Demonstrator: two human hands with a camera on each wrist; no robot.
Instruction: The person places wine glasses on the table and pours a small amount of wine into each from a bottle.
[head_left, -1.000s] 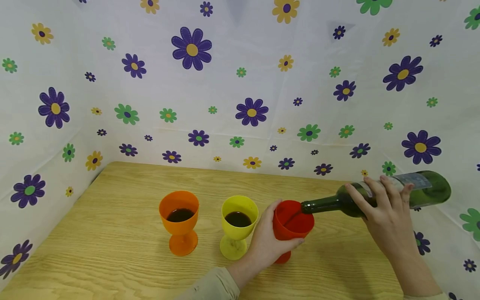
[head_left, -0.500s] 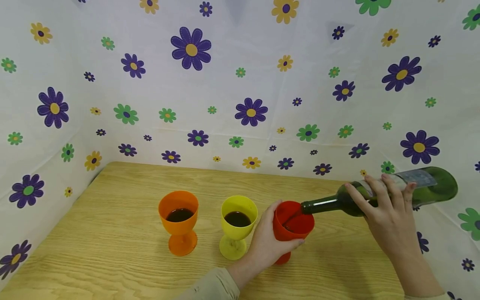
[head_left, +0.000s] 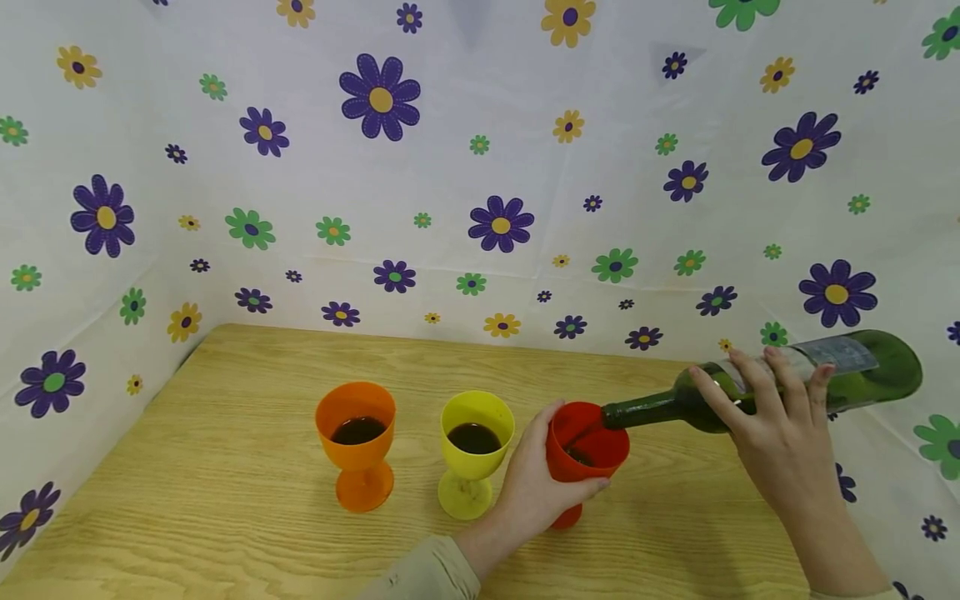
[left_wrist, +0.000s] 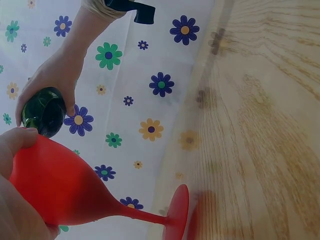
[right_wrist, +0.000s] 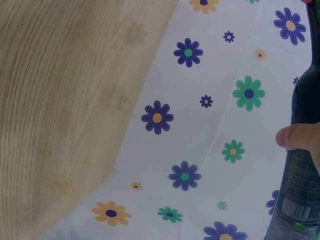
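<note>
My left hand (head_left: 528,479) is curled round the bowl of a red goblet (head_left: 567,467), whose foot is close to or on the table in the left wrist view. My right hand (head_left: 783,433) grips a green glass wine bottle (head_left: 892,367) with a pale label, tilted so its neck (head_left: 645,410) points left and down. The bottle's mouth is at the goblet's right rim, and a dark stream runs from it into the red bowl, where dark liquid pools. Left of the hands stand a yellow goblet (head_left: 467,493) and an orange goblet (head_left: 365,483), both partly filled with dark liquid.
All of this is on a wood-grain table (head_left: 247,433). A white cloth (head_left: 435,167) printed with purple, green and yellow flowers hangs along the back and both sides, close behind the raised bottle.
The bottle's base has risen and shifted slightly right, steepening its tilt. More dark liquid shows in the red goblet. The left hand keeps its hold, and the other goblets stay put.
</note>
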